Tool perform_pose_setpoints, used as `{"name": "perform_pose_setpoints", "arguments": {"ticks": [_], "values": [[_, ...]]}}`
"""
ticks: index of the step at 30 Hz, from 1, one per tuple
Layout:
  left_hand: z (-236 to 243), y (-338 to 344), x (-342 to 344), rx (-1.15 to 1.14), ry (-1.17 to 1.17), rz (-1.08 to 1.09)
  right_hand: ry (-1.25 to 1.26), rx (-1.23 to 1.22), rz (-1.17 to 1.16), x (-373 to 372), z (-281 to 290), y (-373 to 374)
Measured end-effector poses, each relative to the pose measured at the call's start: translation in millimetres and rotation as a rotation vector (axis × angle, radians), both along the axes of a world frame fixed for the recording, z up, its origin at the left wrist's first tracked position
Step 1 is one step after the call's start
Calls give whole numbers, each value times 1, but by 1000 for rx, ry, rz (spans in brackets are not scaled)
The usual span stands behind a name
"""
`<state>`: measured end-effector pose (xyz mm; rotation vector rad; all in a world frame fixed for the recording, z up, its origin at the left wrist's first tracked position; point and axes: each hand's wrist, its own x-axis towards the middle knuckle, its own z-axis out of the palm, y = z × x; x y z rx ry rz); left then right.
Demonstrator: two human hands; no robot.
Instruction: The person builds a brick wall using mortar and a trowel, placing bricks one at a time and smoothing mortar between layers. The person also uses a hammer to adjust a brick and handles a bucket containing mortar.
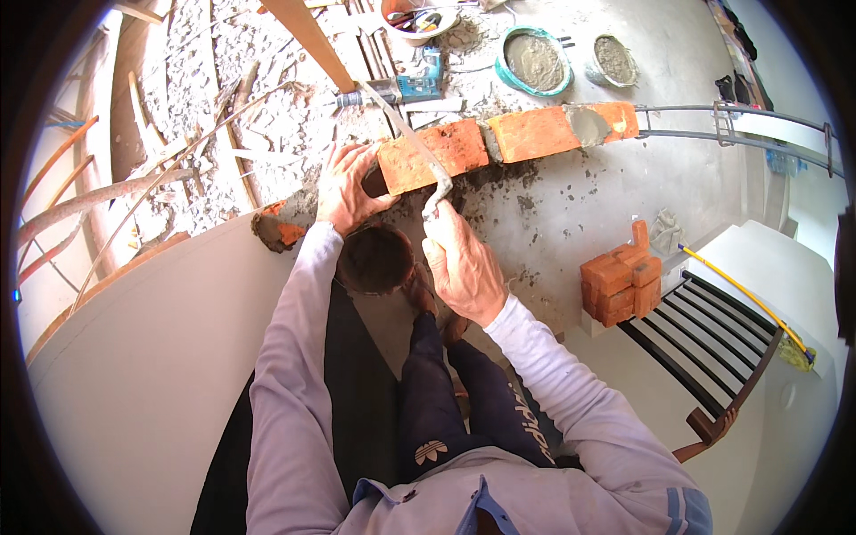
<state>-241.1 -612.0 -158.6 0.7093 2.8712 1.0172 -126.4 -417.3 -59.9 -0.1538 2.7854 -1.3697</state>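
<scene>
The grey floor [553, 227] fills much of the middle and right, with dark splats on it near the bricks. A big pale wall [169, 294] bends across the lower left. Broken rubble [276, 62] covers the upper left, with long sticks [227, 134] among it. A row of orange bricks [535, 135] runs across the upper middle, with a grey patch near its right end, where two long metal rods [691, 109] poke out. At the lower right is a black railing [704, 334], with a pile of orange bricks [615, 285] beside it and a yellow pole [736, 278] near it. A wooden post [312, 40] slants down from the top and hides some rubble. The blue-green tub [510, 82], at the top right of the middle, is full of thick grey mix. The pale bucket [419, 38] at the top holds a jumble of tools. The smaller pail [596, 75], right of the tub, has lumpy grey mix. Below the pale bucket lies a blue power tool [421, 82]. The left hand [343, 194] is spread and curved around the row's left end. The right hand [465, 263] is curled around the handle of a thin trowel [406, 134], which slants over the left brick.
</scene>
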Motion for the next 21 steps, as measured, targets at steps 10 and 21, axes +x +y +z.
{"name": "perform_pose_setpoints", "arguments": {"ticks": [10,21], "values": [[1,-4,2,-44,3,-20,-95,-42,-58,4,-7,0],[5,2,-2,-58,-19,-13,-8,45,-49,-6,7,15]]}}
